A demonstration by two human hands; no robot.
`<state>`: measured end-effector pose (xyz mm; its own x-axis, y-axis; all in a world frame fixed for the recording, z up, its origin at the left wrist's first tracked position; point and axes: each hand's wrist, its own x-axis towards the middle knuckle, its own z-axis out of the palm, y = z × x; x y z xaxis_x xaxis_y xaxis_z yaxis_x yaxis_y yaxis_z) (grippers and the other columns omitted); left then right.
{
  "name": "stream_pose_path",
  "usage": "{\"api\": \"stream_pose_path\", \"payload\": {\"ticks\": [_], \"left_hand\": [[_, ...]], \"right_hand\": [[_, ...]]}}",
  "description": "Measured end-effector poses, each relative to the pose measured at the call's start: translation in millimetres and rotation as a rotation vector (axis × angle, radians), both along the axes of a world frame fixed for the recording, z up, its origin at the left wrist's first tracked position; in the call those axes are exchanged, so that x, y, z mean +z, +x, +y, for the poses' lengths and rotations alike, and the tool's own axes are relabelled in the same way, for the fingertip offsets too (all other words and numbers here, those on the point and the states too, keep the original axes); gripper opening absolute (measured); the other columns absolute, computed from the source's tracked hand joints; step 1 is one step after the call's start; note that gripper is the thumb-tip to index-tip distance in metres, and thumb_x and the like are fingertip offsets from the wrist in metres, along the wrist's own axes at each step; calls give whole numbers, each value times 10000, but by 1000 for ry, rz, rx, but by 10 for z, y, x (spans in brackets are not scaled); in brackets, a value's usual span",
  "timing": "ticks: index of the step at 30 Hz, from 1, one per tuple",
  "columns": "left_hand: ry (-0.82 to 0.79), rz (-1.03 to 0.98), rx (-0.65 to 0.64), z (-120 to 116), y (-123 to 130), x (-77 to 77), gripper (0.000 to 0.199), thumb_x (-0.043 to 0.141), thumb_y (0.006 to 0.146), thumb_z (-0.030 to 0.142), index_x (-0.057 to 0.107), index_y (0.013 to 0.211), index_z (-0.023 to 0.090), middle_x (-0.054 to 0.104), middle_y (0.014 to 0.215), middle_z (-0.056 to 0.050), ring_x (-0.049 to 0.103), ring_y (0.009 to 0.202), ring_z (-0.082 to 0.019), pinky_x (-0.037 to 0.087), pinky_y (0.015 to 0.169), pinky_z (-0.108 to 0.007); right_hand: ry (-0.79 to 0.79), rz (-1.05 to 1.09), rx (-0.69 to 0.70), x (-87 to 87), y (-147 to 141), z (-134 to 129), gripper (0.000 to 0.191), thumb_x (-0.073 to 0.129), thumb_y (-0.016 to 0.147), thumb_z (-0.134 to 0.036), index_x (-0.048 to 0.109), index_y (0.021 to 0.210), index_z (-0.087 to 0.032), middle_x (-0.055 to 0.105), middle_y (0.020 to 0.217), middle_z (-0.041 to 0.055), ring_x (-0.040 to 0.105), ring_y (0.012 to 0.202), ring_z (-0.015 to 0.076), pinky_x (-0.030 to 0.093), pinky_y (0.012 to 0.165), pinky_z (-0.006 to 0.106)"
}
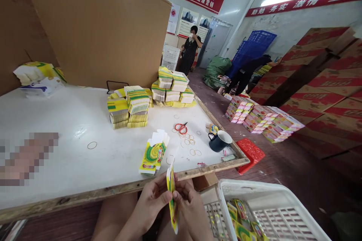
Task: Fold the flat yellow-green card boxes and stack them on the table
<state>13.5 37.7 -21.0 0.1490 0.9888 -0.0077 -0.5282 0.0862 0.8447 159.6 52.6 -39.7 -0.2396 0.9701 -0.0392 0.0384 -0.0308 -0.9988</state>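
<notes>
Between my two hands, over my lap at the table's front edge, is a flattened yellow-and-green carton [171,184], held nearly upright and seen almost edge-on. My left hand [151,199] pinches it from the left with the thumb on its face. From the other side my right hand [190,203] grips it, thumb pressed near the left thumb. Just beyond lies a small pile of similar flat cartons [152,156] with white flaps. Red-handled scissors [181,128] and loose rubber bands [189,139] are scattered farther back on the white table [113,169].
Bundled carton stacks [128,107] stand at the back. A dark mug [220,141] is near the right edge, above a red plastic stool [250,154]. At lower right, a white basket [271,188] holds yellow cartons. Two people are farther off; a blurred patch covers the left.
</notes>
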Motion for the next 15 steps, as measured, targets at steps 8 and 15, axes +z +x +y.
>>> {"api": "stream_pose_path", "payload": {"ticks": [8, 15], "left_hand": [[-254, -193, 14, -132, -148, 82, 406, 788, 689, 395, 734, 1063, 246, 767, 976, -90, 701, 917, -271, 528, 850, -373], [-439, -135, 2, -245, -190, 160, 405, 804, 636, 455, 770, 963, 218, 761, 734, -67, 694, 599, -220, 550, 599, -335]], "right_hand": [[387, -362, -191, 210, 77, -72, 158, 633, 840, -326, 678, 972, -251, 682, 1126, 101, 639, 994, 285, 525, 832, 398], [554, -350, 29, 339, -52, -118, 228, 589, 861, -199, 609, 1076, -272, 675, 1085, 56, 599, 1053, 239, 477, 905, 356]]}}
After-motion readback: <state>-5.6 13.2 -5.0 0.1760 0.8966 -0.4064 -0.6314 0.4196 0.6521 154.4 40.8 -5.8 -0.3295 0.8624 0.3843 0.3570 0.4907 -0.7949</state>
